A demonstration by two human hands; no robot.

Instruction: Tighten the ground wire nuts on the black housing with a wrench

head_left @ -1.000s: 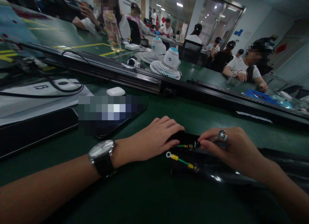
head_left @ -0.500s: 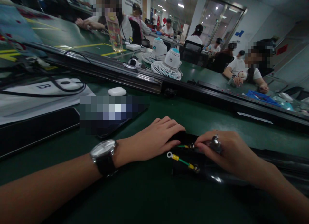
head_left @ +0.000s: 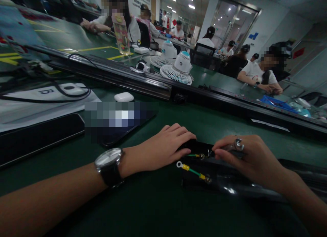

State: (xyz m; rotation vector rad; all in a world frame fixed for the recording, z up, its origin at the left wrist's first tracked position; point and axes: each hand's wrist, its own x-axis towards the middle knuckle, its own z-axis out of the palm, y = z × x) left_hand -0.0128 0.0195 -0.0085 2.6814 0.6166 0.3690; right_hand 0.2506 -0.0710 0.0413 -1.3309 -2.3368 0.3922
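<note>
Two black bars lie on the table, their near ends at the centre. My left hand (head_left: pixel 173 145), with a watch on the wrist, is closed around the end of the farther black bar (head_left: pixel 200 146); its fingertips are partly hidden. A short green-yellow wire (head_left: pixel 192 155) is fixed on that bar, its left end behind my thumb. My right hand (head_left: pixel 247 151) pinches a small silver open-end wrench (head_left: pixel 238 145). The wrench's other end lies by the bar, just right of the wire's fastener. The nearer black bar (head_left: pixel 222 186) carries another green-yellow wire with ring terminal (head_left: pixel 185 166).
A dark phone (head_left: pixel 120 133), a white earbud case (head_left: pixel 124 97) and a long black device (head_left: pixel 41 138) lie to the left. Long black rails (head_left: pixel 114 78) cross the table behind my hands. Two white fans (head_left: pixel 176 71) stand beyond; several people sit farther back.
My right hand has shifted right with the wrench, away from the wire's fastener, and the wrench has turned slightly. My left hand stays in place. A person at the far right has lowered their hands.
</note>
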